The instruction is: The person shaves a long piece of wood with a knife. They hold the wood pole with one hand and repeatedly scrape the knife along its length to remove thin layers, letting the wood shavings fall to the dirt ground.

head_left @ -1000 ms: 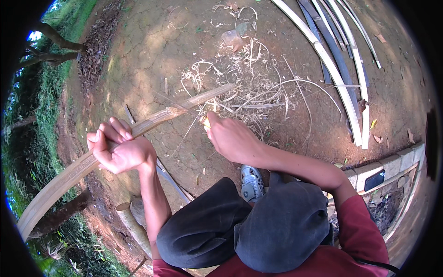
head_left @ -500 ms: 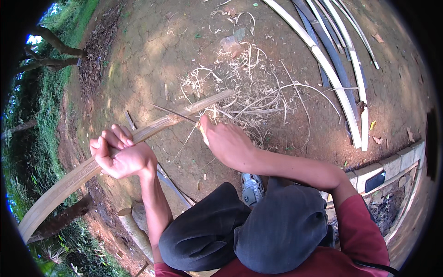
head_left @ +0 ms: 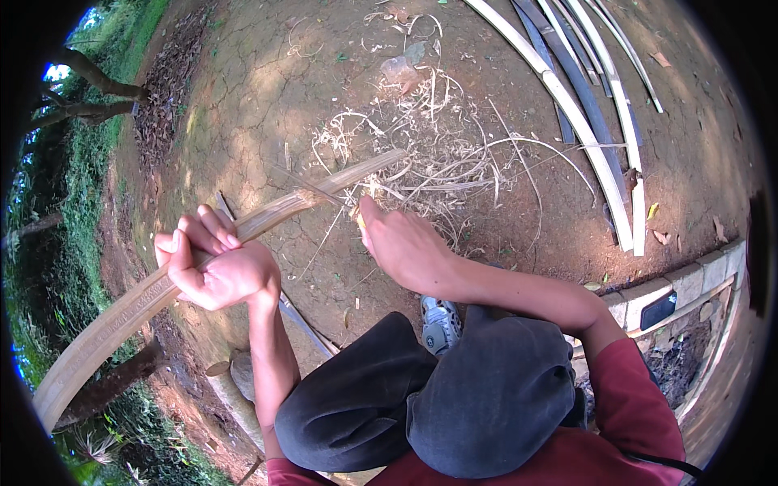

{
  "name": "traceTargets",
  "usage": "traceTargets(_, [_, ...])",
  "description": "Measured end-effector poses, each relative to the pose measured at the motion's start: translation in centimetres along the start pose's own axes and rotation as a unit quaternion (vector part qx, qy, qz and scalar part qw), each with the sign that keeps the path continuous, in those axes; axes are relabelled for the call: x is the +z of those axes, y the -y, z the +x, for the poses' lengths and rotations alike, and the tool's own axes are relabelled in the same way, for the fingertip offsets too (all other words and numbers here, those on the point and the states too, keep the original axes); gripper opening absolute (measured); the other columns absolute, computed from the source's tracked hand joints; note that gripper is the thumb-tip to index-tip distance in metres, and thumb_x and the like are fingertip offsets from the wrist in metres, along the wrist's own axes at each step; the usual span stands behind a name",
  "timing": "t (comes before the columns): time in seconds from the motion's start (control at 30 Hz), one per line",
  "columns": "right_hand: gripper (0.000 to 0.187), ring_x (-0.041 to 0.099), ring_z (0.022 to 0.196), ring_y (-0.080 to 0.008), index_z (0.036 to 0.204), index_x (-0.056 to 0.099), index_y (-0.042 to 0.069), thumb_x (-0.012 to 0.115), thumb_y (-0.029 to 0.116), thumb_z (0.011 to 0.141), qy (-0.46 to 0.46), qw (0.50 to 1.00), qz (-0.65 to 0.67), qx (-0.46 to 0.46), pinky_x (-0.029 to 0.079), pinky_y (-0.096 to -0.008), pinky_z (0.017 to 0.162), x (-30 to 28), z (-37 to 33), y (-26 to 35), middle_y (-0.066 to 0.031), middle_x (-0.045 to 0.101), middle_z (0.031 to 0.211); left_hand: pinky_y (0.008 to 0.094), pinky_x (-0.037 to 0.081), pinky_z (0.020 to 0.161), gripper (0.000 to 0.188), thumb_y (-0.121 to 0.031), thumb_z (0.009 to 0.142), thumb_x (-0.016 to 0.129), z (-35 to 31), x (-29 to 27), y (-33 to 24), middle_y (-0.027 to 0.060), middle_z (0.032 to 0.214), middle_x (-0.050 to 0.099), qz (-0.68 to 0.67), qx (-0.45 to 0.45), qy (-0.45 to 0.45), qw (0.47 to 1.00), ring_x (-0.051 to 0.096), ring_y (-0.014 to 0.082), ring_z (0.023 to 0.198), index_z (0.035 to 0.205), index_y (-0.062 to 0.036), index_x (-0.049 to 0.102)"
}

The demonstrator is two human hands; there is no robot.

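Note:
A long pale bamboo strip (head_left: 105, 330) runs from the lower left up to the middle of the view. My left hand (head_left: 229, 271) is closed round it, palm up with curled fingers. Farther along, a knife (head_left: 322, 193) lies across the strip, its thin blade blurred by motion. My right hand (head_left: 408, 249) grips the knife's light-coloured handle, most of it hidden by the fingers. Under the strip's far end, a heap of curled bamboo shavings (head_left: 438, 180) is spread on the soil.
Several long bamboo strips (head_left: 571, 113), pale and dark, lie at the far right. A low brick edging (head_left: 685, 283) at the right carries a dark phone-like object (head_left: 658, 310). Near my left forearm lies a cut log (head_left: 233, 398). Tree branches (head_left: 101, 81) and greenery fill the left side.
The knife and my right hand have shifted slightly up and right, and the blade looks more blurred. The strip's far end sits a little higher in view. My left hand keeps its hold.

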State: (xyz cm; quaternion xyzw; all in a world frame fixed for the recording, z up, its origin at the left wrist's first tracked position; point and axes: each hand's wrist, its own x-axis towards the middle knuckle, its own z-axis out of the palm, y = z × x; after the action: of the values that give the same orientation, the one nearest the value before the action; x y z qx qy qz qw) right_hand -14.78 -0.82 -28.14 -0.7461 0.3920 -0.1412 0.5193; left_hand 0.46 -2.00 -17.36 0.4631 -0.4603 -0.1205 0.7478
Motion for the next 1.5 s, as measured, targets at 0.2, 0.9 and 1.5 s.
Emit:
traceTargets(0.2, [0.027,0.066,0.064,-0.0384,0.106,0.044,-0.018,0.045,-0.003,0.084,-0.051,0.994,-0.047,0.079,0.055,-0.0454,0.061,3.2,3.5,-8.2,-0.0233,0.062,0.063,0.0232,0.022,0.040,0.026,-0.015,0.089,0.039,-0.4,0.5,-0.5,0.0000,0.050,0.028,-0.063,-0.008,0.063,0.996,0.028,0.0110,0.042,0.067,-0.0138,0.028])
traceTargets(0.9, [0.019,0.067,0.066,-0.0346,0.103,0.047,-0.010,0.045,-0.007,0.084,-0.049,0.996,-0.049,0.050,0.055,-0.0405,0.056,3.9,2.8,-5.9,-0.0203,0.064,0.068,0.0216,0.021,0.037,0.024,-0.011,0.089,0.039,0.4,-1.7,0.6,0.0009,0.048,0.029,-0.083,-0.012,0.027,0.996,0.028,0.0103,0.040,0.067,-0.0121,0.029])
traceTargets(1.5, [0.033,0.061,0.054,-0.0387,0.109,0.044,-0.017,0.048,0.011,0.091,-0.022,1.000,0.011,0.019,0.049,-0.0474,0.054,1.5,-1.4,-5.1,-0.0207,0.058,0.056,0.0247,0.022,0.040,0.024,-0.013,0.082,0.045,-0.4,-1.2,-2.3,0.0023,0.049,0.029,-0.101,-0.084,0.030,0.991,0.029,0.0131,0.042,0.063,-0.0120,0.031])
